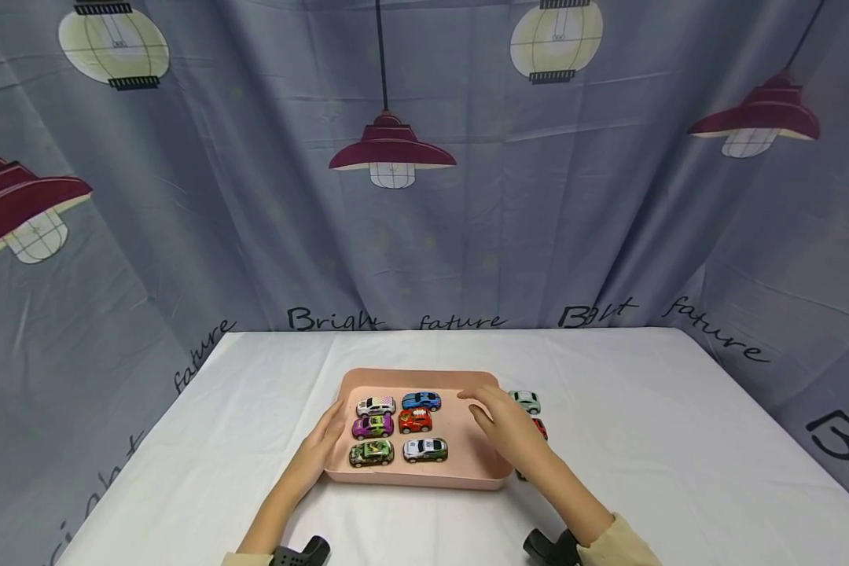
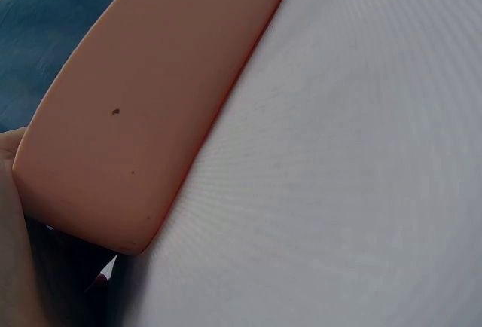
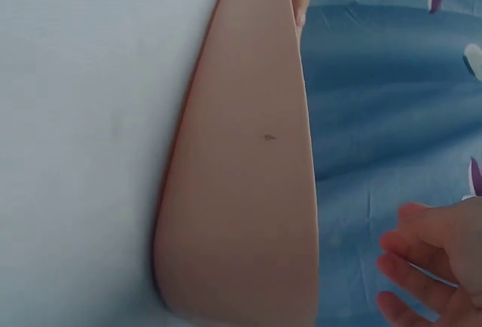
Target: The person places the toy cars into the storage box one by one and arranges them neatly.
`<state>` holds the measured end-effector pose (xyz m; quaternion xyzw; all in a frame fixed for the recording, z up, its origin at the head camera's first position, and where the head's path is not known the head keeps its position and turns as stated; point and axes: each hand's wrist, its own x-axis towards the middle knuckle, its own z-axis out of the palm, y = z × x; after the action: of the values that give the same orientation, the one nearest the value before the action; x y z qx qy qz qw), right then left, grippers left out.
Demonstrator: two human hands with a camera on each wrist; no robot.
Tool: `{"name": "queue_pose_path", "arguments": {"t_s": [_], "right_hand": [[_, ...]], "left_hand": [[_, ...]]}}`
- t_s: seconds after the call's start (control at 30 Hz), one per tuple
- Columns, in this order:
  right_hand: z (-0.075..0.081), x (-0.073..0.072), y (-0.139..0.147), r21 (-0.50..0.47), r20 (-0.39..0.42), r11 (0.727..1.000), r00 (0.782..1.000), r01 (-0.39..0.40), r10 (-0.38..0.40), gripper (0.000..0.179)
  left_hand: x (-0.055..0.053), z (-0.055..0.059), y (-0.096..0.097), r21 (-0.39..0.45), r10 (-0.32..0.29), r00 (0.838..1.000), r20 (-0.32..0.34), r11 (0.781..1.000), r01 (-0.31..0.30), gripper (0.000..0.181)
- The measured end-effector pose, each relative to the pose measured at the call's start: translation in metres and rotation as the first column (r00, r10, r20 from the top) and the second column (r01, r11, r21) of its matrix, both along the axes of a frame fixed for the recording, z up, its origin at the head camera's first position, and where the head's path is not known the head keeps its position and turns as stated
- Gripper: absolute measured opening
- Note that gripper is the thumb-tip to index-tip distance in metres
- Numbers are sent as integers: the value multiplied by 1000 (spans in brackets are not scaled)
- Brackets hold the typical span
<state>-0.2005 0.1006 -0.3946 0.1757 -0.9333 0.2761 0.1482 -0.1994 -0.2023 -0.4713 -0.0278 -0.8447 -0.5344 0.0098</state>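
Observation:
A shallow pink tray (image 1: 424, 479) sits on the white tabletop with several toy cars in two columns. The left column has a white patterned car (image 1: 376, 406), a purple car (image 1: 373, 426) and a green camouflage car (image 1: 371, 453). Beside them stand a blue car (image 1: 421, 401), a red car (image 1: 415, 420) and a white-and-green car (image 1: 425, 450). My left hand (image 1: 318, 444) holds the tray's left side, with its thumb at the rim. Above the tray's right part hovers my right hand (image 1: 505, 424), fingers loosely bent and nothing between them.
Right of the tray, a pale green car (image 1: 526, 402) stands on the table. A second red car (image 1: 541, 428) is partly hidden by my right hand, and a dark car (image 1: 521, 475) mostly by my forearm. A blue-grey curtain (image 1: 424, 251) hangs behind the table.

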Motion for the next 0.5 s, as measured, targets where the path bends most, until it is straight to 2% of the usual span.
{"name": "queue_pose_path", "arguments": {"t_s": [0.3,0.5], "right_hand": [[-2,20,20,-13,-24,1000,999,27,-28,22],[-7,31,33,0,-94,1000,995,24,-24,24]], "left_hand": [[0,0,1,7,-1,1000,10,1000,1,53],[1,0,1,9,-1,1000,9,1000,1,52]]}}
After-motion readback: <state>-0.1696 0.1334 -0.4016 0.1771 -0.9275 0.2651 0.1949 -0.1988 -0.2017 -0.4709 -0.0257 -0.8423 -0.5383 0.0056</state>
